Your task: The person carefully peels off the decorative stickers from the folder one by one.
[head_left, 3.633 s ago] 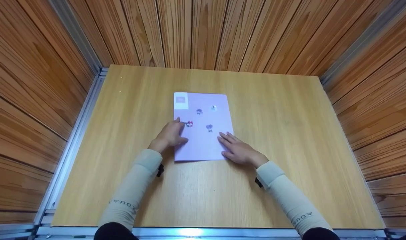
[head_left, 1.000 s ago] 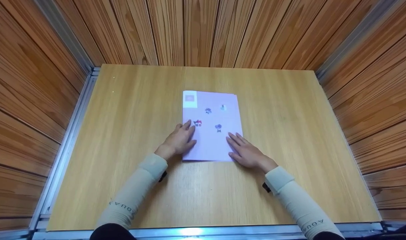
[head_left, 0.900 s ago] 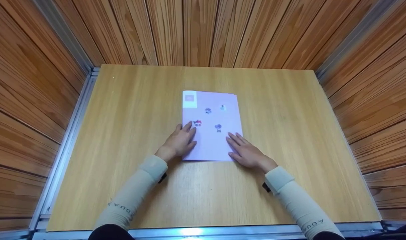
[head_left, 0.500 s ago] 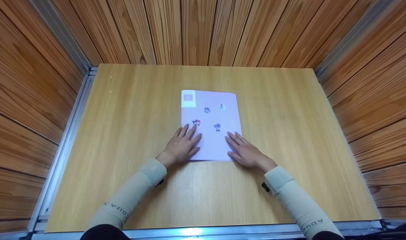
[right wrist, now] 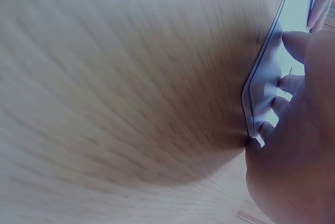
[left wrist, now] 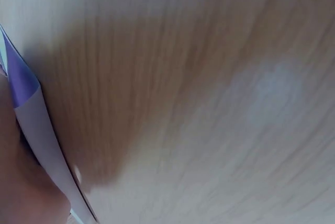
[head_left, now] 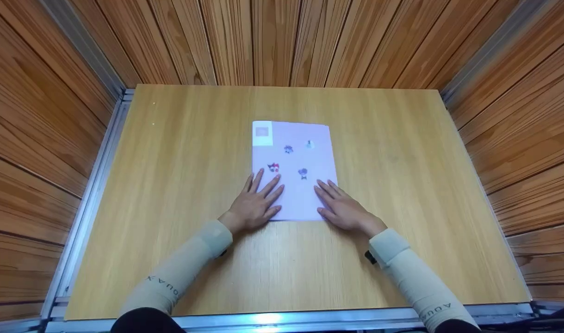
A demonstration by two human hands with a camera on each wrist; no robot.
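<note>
A thin lavender booklet [head_left: 298, 199] lies flat near the middle of the table, with several small character stickers and a white label [head_left: 262, 133] at its upper left corner. My left hand [head_left: 253, 206] rests on its lower left part, fingers spread and fairly straight. On the lower right edge lies my right hand [head_left: 347, 210], its fingers extended over the cover. In the left wrist view, a bent lower edge of the booklet [left wrist: 44, 130] shows a darker purple inside. The right wrist view has the fingertips of the right hand [right wrist: 303, 124] touching the booklet's corner [right wrist: 261, 85].
The wooden table [head_left: 194, 138] has a metal frame rail [head_left: 272, 319] along its front edge. Wood-plank walls [head_left: 272, 41] enclose the back and both sides. Dark cables [head_left: 554, 319] lie at the lower right corner.
The booklet has shifted right on the table with both hands. My left hand has gone from its left edge to lying spread on the lower left cover. My right hand keeps its place on the booklet.
</note>
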